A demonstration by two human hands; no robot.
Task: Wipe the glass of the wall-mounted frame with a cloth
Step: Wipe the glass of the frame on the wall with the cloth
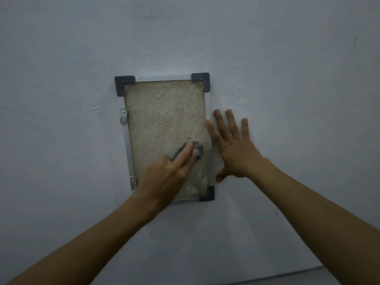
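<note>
A rectangular frame (164,138) hangs on a pale grey wall (287,79), standing tall and a little tilted. It has dark plastic corner pieces (200,80) at the top left, top right and bottom right; the bottom left corner is hidden behind the left hand. Behind its glass there is a rough beige sheet. Two small metal clips (123,117) hold the left edge of the frame to the wall.

The left hand (164,175) lies over the lower part of the glass. Its fingers are stretched and press a small dark grey cloth (195,150) flat against the glass. The cloth is under the fingertips and comes out beyond them, near the right edge of the frame and above the bottom right corner piece. The hand does not clench around the cloth; it only pushes it on the surface with straight fingers.

The right hand (232,149) is spread wide with all fingers apart and holds nothing. It rests flat on the wall just beside the right edge of the frame, and its index fingertip touches this edge. The cloth is close to this hand but apart from it.
</note>
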